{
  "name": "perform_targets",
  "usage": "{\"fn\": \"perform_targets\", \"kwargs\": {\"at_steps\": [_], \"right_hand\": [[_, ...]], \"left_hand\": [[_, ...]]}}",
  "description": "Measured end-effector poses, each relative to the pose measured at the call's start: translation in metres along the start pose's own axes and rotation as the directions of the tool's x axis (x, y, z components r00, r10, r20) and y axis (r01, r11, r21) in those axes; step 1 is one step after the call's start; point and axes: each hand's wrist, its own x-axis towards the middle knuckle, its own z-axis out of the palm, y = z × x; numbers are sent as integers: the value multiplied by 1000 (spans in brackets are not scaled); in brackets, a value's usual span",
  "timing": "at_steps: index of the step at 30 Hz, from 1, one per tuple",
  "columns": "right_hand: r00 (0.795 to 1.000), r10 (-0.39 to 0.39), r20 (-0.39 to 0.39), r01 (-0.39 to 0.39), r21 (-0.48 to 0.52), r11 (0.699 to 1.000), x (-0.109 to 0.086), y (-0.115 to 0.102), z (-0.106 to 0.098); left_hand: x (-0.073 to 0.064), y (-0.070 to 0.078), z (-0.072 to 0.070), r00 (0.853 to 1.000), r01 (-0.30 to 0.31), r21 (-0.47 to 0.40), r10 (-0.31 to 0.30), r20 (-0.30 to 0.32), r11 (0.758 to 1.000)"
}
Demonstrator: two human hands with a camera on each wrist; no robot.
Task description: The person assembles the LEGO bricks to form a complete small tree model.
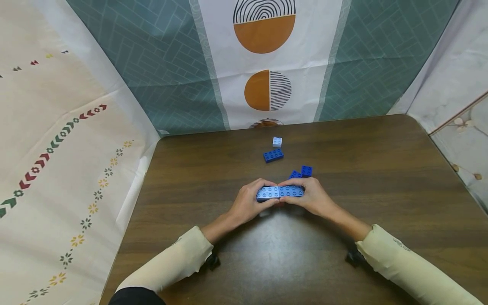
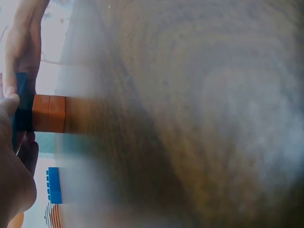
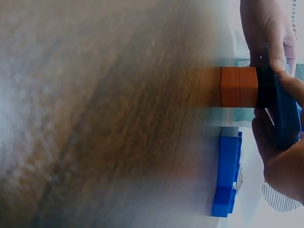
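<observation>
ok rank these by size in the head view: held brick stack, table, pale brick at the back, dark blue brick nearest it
Largest to smallest:
Table
Held brick stack
Dark blue brick
Pale brick

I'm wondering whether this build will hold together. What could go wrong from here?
The blue row overhangs the orange bricks beneath it, so uneven pressure from the left hand or right hand might tip the stack. The row's halves meet at a seam midway, so it could come apart there if pulled. Dark-blue bricks lie just beyond the right hand, so a slip may nudge them.
</observation>
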Motion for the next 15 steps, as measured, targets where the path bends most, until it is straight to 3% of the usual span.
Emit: {"fn": "perform_targets", "kwargs": {"at_steps": [7,15], "right_hand": [[1000,-11,-1,11,-17,1000,-1,-1,-1],[1000,-27,-1,27,-38,999,0,-3,-1]], "left_hand": [[4,-3,-11,993,-46,-4,46,111,999],[24,-17,-29,980,-62,-55,71,188,997]]}}
